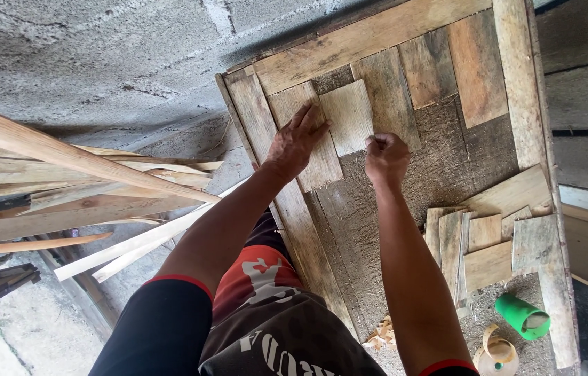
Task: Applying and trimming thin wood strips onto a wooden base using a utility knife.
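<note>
Wooden panel (384,35) holds five fitted slats; left hand (295,139) lies flat and spread across two slats (336,122), while right hand (386,157) curls beside them, perhaps pinching something too small to see.

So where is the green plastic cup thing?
In the head view, the green plastic cup lies on its side at the lower right of the wooden-framed board, just below the loose wood pieces and above the tape roll.
</note>
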